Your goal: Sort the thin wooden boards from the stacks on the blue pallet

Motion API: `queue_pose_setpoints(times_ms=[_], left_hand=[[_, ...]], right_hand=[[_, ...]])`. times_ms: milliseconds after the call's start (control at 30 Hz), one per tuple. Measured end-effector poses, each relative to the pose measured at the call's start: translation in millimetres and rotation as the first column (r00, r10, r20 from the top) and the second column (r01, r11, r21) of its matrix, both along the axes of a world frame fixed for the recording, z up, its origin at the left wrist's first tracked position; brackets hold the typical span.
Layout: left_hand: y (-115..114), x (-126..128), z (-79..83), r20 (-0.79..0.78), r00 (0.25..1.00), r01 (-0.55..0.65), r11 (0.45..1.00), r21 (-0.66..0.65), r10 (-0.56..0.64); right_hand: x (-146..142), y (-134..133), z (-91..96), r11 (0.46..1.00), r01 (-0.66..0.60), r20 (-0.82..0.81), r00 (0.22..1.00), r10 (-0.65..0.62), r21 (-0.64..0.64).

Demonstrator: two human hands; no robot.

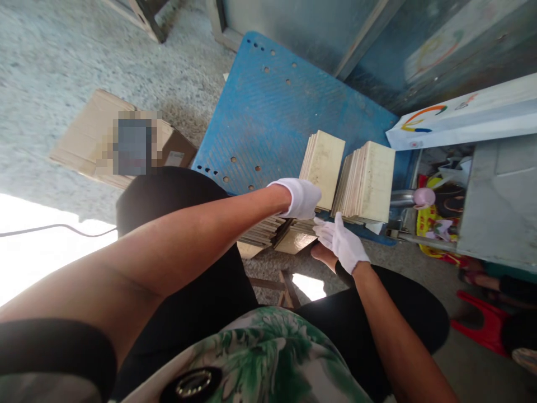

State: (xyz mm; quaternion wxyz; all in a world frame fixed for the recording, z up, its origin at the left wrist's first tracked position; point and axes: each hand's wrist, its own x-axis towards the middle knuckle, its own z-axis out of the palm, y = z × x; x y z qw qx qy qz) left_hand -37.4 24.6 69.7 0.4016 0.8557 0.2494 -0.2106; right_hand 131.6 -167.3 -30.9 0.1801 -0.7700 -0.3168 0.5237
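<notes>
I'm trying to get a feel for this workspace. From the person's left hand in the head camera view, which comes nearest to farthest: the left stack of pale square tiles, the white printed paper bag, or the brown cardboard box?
1. Left stack of pale square tiles: under the left hand, touching it.
2. White printed paper bag: far right, on the grey ledge.
3. Brown cardboard box: far left, on the floor.

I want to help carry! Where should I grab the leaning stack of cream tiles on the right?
Probably grip the right-hand stack of pale cream square tiles by its two side edges, reaching down from above. The tiles stand on edge, leaning on the blue perforated cart, so flat faces offer little to pinch.
</notes>
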Motion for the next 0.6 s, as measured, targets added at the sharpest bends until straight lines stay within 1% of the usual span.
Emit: queue_pose_setpoints(times_ms=[67,100,133,167,200,267,300,333,367,400,433,500,533,567,600], left_hand=[[0.3,-0.6,-1.2,-0.057,0.995,0.08,0.994,0.072,-0.076],[0.5,-1.1,-1.5,-0.07,0.993,0.107,0.989,0.101,-0.1],[0.6,-1.9,-1.4,-0.071,0.992,0.117,0.986,0.122,-0.109],[0.3,-3.1,-0.5,-0.068,0.992,0.119,0.983,0.137,-0.11],[-0.8,-4.9,1.5,-0.063,0.993,0.106,0.983,0.15,-0.098],[-6.7,-10.1,8.9,-0.034,0.999,0.031,0.987,0.156,-0.026],[-12.5,-13.4,13.9,-0.003,0.999,-0.032,0.989,0.142,0.033],[-20.4,-17.0,19.2,0.039,0.994,-0.107,0.988,0.108,0.103],[-30.8,-20.5,24.4,0.088,0.979,-0.186,0.981,0.053,0.181],[-43.4,-23.9,29.0,0.134,0.955,-0.264,0.964,-0.017,0.263],[-57.9,-26.9,32.6,0.178,0.923,-0.33,0.94,-0.091,0.341],[-90.5,-31.2,37.4,0.227,0.835,-0.452,0.859,-0.239,0.502],[-107.0,-32.4,39.1,0.267,0.784,-0.475,0.819,-0.321,0.56],[-122.6,-32.9,40.9,0.276,0.734,-0.503,0.77,-0.394,0.62],[-136.7,-32.8,43.1,0.25,0.698,-0.53,0.719,-0.449,0.671]], right_hand=[[-7.9,4.5,22.8,0.996,0.031,-0.134,0.991,-0.02,0.079],[-12.7,6.7,34.2,0.991,0.067,-0.21,0.977,-0.041,0.119],[-17.8,8.9,45.1,0.981,0.127,-0.294,0.952,-0.079,0.149],[-23.0,10.9,55.3,0.964,0.211,-0.388,0.912,-0.134,0.163],[-27.9,12.6,64.7,0.936,0.315,-0.499,0.843,-0.2,0.156],[-36.4,14.2,80.3,0.864,0.494,-0.679,0.668,-0.304,0.098],[-39.7,13.6,86.6,0.836,0.543,-0.728,0.603,-0.325,0.077],[-42.4,12.1,92.0,0.82,0.568,-0.752,0.573,-0.326,0.077],[-44.6,9.7,96.6,0.816,0.568,-0.751,0.584,-0.308,0.107],[-46.5,6.5,100.5,0.83,0.531,-0.717,0.645,-0.263,0.173],[-48.2,3.0,104.1,0.848,0.462,-0.652,0.732,-0.199,0.26],[-51.4,-3.8,110.0,0.867,0.268,-0.454,0.889,-0.056,0.419],[-53.1,-6.4,112.3,0.866,0.161,-0.329,0.944,0.004,0.474],[-55.0,-8.3,114.0,0.866,0.063,-0.198,0.979,0.042,0.496],[-56.9,-9.2,115.2,0.871,0.008,-0.095,0.994,0.045,0.492]])
